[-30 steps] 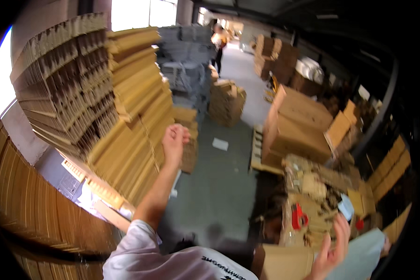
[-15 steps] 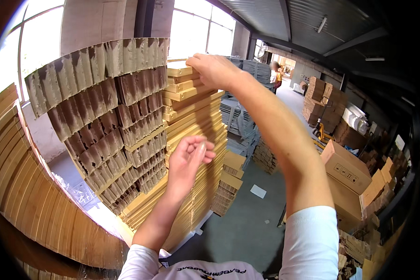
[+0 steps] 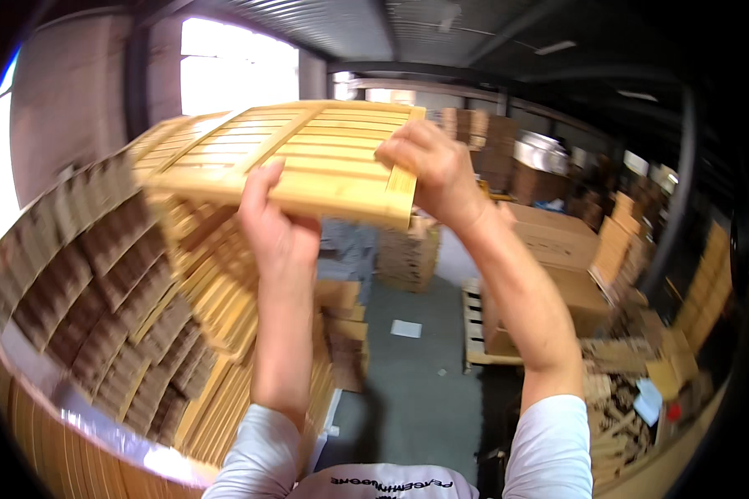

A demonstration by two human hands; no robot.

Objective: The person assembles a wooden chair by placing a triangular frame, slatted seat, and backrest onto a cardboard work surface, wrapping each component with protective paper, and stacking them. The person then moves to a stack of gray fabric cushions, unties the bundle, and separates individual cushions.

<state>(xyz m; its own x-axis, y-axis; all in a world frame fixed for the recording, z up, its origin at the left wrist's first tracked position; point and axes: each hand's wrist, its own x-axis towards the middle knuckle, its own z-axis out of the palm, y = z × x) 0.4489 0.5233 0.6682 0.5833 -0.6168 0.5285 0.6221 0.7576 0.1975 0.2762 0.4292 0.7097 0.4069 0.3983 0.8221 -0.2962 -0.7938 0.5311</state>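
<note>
Close to me, two bare arms in white sleeves reach up and out, and both hands are on a slatted yellow wooden panel. The left hand grips its near long edge, a digit hooked over the top, the other fingers hard to make out; the right hand has its fingers closed around the right end. The panel is raised over a stack of yellow wooden pieces, beside piled brown corrugated cardboard. Farther off, big cartons sit on a pallet, and beyond glares a bright window.
</note>
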